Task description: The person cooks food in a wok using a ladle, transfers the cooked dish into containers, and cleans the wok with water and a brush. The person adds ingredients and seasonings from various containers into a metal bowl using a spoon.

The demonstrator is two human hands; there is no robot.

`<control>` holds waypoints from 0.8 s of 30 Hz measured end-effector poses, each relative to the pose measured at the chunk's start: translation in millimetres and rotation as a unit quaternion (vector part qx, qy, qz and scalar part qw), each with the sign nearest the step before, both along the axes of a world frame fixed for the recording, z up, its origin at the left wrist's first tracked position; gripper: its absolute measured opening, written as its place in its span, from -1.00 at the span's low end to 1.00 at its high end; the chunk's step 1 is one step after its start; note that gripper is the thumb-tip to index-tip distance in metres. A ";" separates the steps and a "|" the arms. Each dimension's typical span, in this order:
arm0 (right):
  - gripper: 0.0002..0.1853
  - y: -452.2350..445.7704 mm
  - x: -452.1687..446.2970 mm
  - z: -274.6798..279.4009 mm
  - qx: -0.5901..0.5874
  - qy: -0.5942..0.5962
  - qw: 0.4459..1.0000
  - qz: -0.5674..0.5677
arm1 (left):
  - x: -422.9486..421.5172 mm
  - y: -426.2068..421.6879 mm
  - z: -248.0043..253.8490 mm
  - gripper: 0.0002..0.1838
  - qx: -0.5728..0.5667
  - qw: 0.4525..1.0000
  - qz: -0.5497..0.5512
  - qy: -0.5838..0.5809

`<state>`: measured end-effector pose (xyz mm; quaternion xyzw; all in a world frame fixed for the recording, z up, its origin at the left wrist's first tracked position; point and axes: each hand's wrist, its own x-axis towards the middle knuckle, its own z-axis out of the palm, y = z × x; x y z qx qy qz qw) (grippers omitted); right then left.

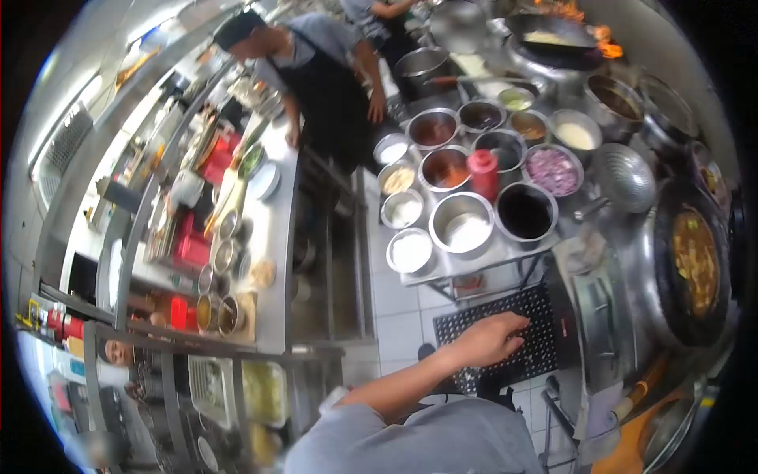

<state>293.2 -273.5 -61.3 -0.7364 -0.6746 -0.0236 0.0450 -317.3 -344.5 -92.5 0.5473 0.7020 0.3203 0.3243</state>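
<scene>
My left hand reaches in from the lower middle, over a black perforated floor mat. Its fingers are loosely bent, with a gap between them, and I see nothing in it. My right hand is out of view. Beyond my left hand is a metal table with several bowls. Nearest are a metal pot with white contents, a bowl of dark liquid and a red squeeze bottle. To the right, a wok holds food in brown sauce.
A perforated ladle lies beside a bowl of chopped purple onion. Flames rise by a far wok. A co-worker in a dark apron stands at the long steel counter on the left. Steel shelving fills the lower left.
</scene>
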 end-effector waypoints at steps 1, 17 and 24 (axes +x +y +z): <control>-0.47 9.9 -7.2 5.7 0.006 -0.009 1.000 0.015 | -14.5 -16.7 -1.9 -0.60 -0.005 1.000 0.026 -0.004; -0.55 146.9 -519.5 76.9 0.135 0.217 0.805 0.535 | -214.4 -450.8 53.7 -0.58 0.030 0.772 0.620 0.140; -0.73 -107.8 -849.4 220.4 -0.043 0.345 0.527 0.776 | -253.8 -583.9 113.7 -0.39 0.193 0.402 0.825 0.348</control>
